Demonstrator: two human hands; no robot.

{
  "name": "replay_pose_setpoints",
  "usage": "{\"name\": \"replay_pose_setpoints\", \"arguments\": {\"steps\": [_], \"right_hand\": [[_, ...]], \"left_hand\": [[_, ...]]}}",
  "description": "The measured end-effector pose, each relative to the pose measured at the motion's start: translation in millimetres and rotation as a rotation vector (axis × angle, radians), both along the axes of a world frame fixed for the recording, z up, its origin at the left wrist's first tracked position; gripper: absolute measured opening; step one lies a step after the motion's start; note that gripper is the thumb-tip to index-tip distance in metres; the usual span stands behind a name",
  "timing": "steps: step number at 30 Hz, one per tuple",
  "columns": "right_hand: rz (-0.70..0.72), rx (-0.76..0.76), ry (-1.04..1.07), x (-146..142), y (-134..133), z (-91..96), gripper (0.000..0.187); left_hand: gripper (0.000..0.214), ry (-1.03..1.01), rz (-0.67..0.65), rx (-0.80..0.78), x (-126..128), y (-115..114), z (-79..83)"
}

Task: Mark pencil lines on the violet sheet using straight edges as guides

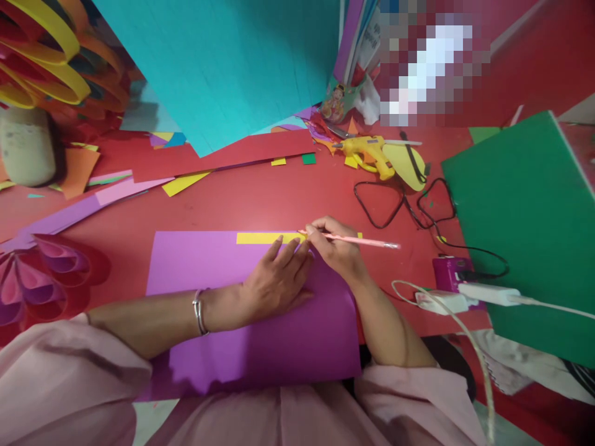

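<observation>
A large purple paper sheet (199, 266) lies on the red table at the near edge. Along its far edge rests a narrow yellow paper strip (255, 238). My left hand (277, 279) lies flat with fingers stretched, its fingertips pressing on the strip and the sheet. In my right hand (337, 248) is a pink pencil (372, 240), pinched near its point. The tip touches down by the strip's upper edge, just right of my left fingertips. The strip's right part is mostly hidden behind my right hand.
A yellow glue gun (367, 152) with a black cord lies at the back right. A purple power adapter (449, 272) with white plugs sits right. Green board (525, 229), turquoise sheet (242, 62), paper scraps and looped paper flowers (35, 285) surround the work.
</observation>
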State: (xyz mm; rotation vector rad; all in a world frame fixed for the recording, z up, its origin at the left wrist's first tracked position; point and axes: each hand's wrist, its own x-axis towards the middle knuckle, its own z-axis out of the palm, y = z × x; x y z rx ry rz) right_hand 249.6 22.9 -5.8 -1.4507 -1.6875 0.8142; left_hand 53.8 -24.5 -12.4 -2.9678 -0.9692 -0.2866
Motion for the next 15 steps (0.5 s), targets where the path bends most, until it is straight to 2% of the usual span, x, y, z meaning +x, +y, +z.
{"name": "replay_pose_setpoints", "arguments": {"steps": [6,15], "right_hand": [[0.005,0.018,-0.056,0.8,-0.2,-0.6,0.029],[0.02,0.015,-0.033,0.9,0.5,-1.7,0.028]], "left_hand": [[0.069,0.004,-0.001,-0.019,-0.8,-0.5,-1.6],[0.07,-0.016,-0.017,0.014,-0.9,0.0,-0.7]]}}
